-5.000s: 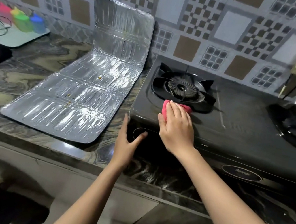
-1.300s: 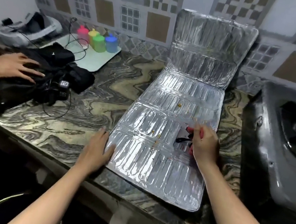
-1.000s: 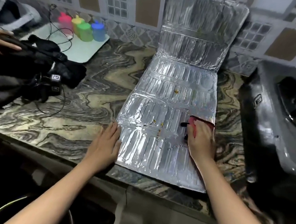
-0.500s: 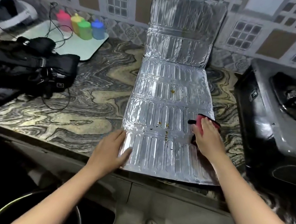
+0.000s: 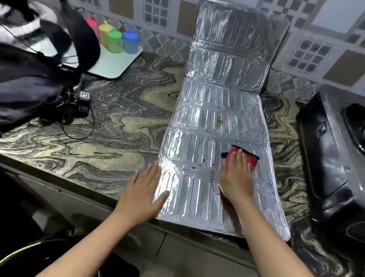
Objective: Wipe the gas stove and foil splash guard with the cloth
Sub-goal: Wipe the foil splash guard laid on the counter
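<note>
Red cloth lies on the foil guard, near its front, beside yellow specks. My right grip presses it flat, fingers straight, to scrub. My left grip, released, pins the guard's left edge so it won't slide on the table. The stove stands just right.

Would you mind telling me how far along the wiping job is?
Done: cannot tell for the gas stove, untouched at right. In hand: the right hand presses the red cloth on the foil splash guard, the left hand steadying its edge. Left: yellow specks farther back and the upright panel.
</note>
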`<action>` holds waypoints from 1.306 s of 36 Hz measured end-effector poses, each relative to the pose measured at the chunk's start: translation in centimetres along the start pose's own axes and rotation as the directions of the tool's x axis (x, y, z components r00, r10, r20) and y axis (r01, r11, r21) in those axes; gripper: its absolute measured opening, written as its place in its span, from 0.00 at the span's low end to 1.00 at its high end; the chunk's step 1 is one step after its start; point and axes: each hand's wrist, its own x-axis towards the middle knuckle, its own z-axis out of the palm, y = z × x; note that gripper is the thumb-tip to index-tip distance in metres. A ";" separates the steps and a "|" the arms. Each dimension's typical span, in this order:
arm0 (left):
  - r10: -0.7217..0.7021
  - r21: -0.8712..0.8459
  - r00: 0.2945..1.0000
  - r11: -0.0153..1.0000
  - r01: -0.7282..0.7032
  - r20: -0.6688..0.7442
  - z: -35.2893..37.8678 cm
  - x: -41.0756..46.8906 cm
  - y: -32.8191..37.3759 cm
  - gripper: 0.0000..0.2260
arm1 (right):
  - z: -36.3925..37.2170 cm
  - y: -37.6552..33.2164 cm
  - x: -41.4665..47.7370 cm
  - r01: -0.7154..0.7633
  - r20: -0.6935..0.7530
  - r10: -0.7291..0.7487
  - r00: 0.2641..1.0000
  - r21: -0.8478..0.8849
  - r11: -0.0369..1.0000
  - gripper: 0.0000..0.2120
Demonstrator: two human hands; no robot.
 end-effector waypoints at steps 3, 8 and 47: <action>0.005 0.002 1.000 1.000 -0.005 -0.022 0.0 0.0 0.0 0.38 | 0.3 -1.3 0.4 0.033 0.000 -0.033 0.999 -0.002 0.999 0.27; 0.014 0.025 0.999 1.000 -0.013 -0.032 0.1 0.0 0.0 0.34 | 0.5 -3.5 1.0 0.093 0.014 -0.093 0.996 0.022 0.995 0.27; -0.032 0.044 0.999 0.998 0.033 -0.021 -0.3 -0.4 0.8 0.39 | 1.0 1.5 -7.4 -0.002 -0.012 0.002 1.000 0.065 0.998 0.25</action>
